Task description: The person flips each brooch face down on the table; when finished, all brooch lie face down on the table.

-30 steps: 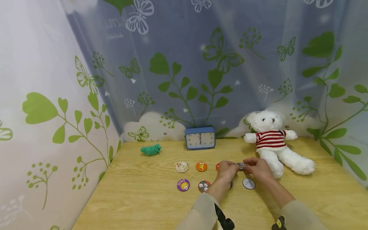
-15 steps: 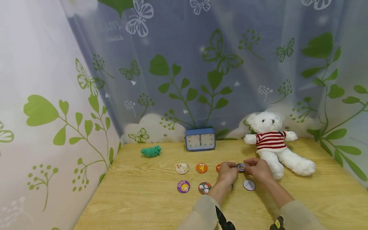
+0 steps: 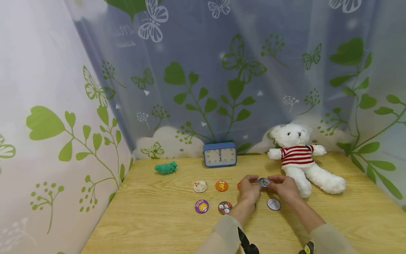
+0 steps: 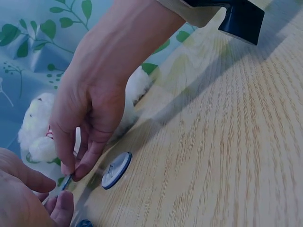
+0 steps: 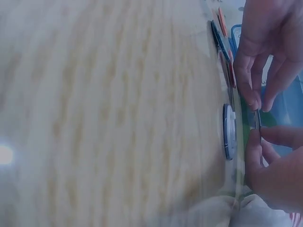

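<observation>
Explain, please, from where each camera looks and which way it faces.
Head: on the person's head, facing forward and down to the table; both forearms, left grip and right grip show.
Left wrist: on that wrist, facing the right grip and white bear; part of the left grip and the right forearm show.
Right wrist: on that wrist, facing across the table toward the left grip; both grips show at right.
Both wrist views share the pinched badge and the white-backed badge.

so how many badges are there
8: back row cream, orange, red (partly hidden); blue badge in left hand and right hand; front row purple, patterned, dark one mostly hidden, white. Others may be hidden.
</observation>
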The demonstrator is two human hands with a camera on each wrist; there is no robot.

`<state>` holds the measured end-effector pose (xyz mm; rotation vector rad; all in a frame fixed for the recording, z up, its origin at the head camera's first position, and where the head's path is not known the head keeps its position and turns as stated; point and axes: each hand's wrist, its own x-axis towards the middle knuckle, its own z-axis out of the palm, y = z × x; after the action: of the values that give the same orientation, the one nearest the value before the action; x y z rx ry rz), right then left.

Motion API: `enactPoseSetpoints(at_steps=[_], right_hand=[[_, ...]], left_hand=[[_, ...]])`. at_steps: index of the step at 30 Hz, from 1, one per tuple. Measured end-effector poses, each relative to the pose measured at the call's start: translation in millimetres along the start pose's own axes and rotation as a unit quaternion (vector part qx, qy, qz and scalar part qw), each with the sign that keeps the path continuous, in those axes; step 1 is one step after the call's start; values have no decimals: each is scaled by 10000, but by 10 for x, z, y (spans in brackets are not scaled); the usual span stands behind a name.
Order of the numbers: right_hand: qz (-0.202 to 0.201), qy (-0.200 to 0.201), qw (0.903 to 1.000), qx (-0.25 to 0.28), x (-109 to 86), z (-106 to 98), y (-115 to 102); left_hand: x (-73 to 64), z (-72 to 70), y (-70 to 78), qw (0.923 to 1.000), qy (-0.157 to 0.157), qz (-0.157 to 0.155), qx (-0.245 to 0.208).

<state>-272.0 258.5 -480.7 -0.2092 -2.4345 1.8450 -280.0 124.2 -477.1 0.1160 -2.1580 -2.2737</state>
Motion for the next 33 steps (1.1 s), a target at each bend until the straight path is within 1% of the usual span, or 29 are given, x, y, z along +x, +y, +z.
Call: enactPoseSetpoints(at_steps=[5, 8, 11, 15, 22, 27, 31, 33], right_hand=[[14, -20, 10000, -49, -8, 21, -22], [69, -43, 10000, 26, -18, 38, -31], [103, -32, 9998, 140, -31, 59, -32], [183, 24, 9996, 207, -47, 75, -38], [253, 163, 9989, 358, -30, 98, -50], [266, 337, 9984, 358, -30, 129, -82], [176, 439, 9985, 293, -33, 135, -91], [142, 402, 9985, 347, -38, 133, -87]], left_hand=[[18, -29, -6, 9997, 71, 163, 146], [29, -41, -8, 9995, 126, 231, 196], [33, -43, -15, 9996, 160, 212, 33], [40, -43, -25, 9996, 182, 91, -197], [61, -58, -26, 9996, 203, -52, -201], [70, -80, -18, 9995, 223, -80, -195], [77, -91, -12, 9994, 192, -135, -261], [79, -94, -12, 9991, 181, -175, -328]])
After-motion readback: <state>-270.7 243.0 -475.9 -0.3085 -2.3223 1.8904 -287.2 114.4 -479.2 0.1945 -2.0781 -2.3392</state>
